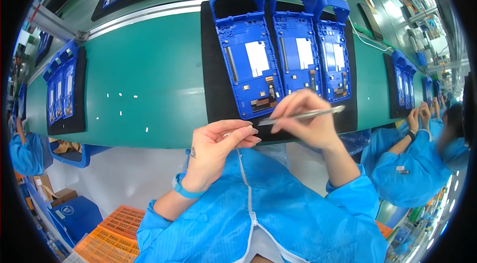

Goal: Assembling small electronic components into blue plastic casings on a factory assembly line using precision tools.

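My right hand (308, 121) grips silver tweezers (325, 112), whose tip points left toward my other hand. Thumb and fingers pressed together, my left hand (218, 146) is closed just in front of that tip; whatever it pinches is too small to make out. Beyond both hands, a blue plastic housing (238, 39) with a raised handle loop lies on a black mat (213, 89). Beside it are a second blue housing (293, 29) and a third blue housing (328, 39). Each one carries a white label and dark parts at its near end.
Small white pieces (120, 113) are scattered on the green bench (164, 64) to the left. More housings lie on a left mat (79, 79) and a right mat (392, 99). A co-worker (412, 163) sits at right; orange crates (119, 228) stand lower left.
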The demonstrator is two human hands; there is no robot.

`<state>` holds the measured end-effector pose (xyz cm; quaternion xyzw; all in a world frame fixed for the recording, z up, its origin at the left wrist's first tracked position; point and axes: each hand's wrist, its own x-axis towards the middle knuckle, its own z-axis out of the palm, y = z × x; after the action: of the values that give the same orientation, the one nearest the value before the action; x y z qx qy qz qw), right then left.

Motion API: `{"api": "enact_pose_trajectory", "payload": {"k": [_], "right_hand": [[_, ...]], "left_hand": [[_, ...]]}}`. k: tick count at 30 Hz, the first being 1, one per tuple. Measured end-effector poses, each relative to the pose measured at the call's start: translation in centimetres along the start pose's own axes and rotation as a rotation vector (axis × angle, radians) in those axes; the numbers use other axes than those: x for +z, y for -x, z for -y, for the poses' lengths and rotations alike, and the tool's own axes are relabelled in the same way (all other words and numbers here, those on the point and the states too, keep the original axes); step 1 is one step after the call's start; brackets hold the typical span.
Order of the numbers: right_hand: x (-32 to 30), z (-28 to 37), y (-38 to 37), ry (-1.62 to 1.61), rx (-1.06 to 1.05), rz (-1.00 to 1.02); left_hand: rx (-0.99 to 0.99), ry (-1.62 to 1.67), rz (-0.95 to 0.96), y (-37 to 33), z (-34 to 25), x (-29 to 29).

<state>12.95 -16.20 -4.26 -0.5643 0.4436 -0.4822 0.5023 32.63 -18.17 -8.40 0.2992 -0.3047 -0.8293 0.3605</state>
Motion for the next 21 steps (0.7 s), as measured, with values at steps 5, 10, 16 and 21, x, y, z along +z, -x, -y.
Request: {"api": "enact_pose_trajectory", "payload": {"k": [5, 10, 16, 21], "right_hand": [[-2.9, -0.1, 0.1, 0.240, -0.007, -0.223], [-2.9, -0.6, -0.1, 0.211, -0.006, -0.179], [-3.1, -0.9, -0.2, 0.221, -0.035, -0.192], [-3.5, -0.8, -0.3, 0.215, -0.017, -0.153]], "left_hand": [[-0.067, -0.015, 0.046, -0.7, 0.1, 1.8], [-0.068, -0.030, 0.065, -1.9, 0.5, 3.3], [-0.064, -0.061, 0.049, -2.1, 0.7, 3.5], [-0.071, -0.074, 0.048, -2.2, 0.7, 3.5]]}}
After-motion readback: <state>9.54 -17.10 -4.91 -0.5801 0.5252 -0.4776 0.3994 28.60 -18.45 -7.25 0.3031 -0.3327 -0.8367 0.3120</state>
